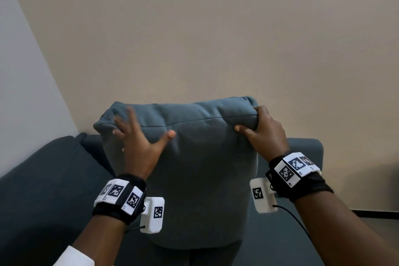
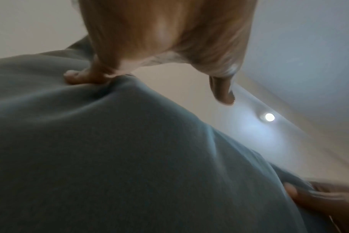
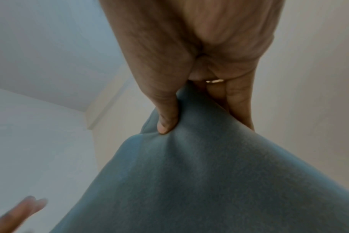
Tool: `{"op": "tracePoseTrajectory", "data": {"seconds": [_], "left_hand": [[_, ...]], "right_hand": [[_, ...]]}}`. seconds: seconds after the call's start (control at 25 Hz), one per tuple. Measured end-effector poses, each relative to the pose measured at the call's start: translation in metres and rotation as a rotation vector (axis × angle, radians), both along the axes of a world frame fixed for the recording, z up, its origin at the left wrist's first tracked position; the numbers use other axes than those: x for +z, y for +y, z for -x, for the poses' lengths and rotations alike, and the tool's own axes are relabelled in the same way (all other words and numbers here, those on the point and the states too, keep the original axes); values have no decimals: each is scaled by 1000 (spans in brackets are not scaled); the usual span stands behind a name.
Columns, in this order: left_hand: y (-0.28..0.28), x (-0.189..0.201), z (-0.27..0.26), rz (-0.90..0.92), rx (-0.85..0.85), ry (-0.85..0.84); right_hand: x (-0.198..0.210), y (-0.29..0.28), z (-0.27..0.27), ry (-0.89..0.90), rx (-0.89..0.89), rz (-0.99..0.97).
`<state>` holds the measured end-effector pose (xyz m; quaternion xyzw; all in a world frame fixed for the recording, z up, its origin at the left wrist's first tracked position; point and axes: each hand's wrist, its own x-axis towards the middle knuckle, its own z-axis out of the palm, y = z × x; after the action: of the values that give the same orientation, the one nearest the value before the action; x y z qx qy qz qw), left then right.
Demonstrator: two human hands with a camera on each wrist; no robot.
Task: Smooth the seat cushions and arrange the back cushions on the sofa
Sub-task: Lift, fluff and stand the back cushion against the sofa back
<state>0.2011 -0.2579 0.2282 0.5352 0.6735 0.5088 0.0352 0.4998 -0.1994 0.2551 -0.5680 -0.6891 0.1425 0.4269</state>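
A blue-grey back cushion (image 1: 203,170) stands upright in front of me, raised above the dark sofa (image 1: 43,190). My right hand (image 1: 262,131) grips its top right corner, thumb on the front face and fingers wrapped over the back, as the right wrist view shows on the cushion (image 3: 209,181). My left hand (image 1: 138,142) is spread open against the cushion's upper left front, fingers blurred. In the left wrist view one fingertip touches the cushion (image 2: 130,157) and another finger hangs free.
The sofa's left arm and another dark cushion (image 1: 86,142) lie behind at the left. The sofa back (image 1: 302,151) shows to the right. A beige wall (image 1: 216,39) rises behind, with a lit ceiling spot (image 2: 270,117) above.
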Motion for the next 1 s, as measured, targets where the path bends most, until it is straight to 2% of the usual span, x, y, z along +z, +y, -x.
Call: {"op": "tracePoseTrajectory", "data": {"seconds": [0.12, 0.16, 0.24, 0.4, 0.52, 0.6, 0.72, 0.8, 0.92, 1.0], "left_hand": [[3, 6, -21, 195, -55, 466], [6, 9, -26, 271, -36, 528], [13, 14, -30, 332, 27, 517], [12, 20, -28, 227, -5, 671], [12, 17, -31, 252, -11, 669], [13, 15, -31, 247, 1, 683], [16, 18, -24, 235, 11, 661], [19, 19, -17, 233, 5, 620], [25, 26, 0, 229, -13, 562], [40, 30, 24, 238, -34, 528]], "right_hand": [[9, -3, 25, -65, 105, -21], [10, -4, 33, -94, 155, -29], [9, -7, 46, -105, 261, -2], [-2, -6, 51, -67, 455, 71], [-7, 3, 44, -26, 565, 100], [-14, 7, 37, 76, 649, 115], [-32, 6, 24, 136, 641, 164], [-55, 5, 17, 76, 586, 247], [-91, 5, 15, -176, 466, 335], [-114, 5, 17, -171, 387, 389]]}}
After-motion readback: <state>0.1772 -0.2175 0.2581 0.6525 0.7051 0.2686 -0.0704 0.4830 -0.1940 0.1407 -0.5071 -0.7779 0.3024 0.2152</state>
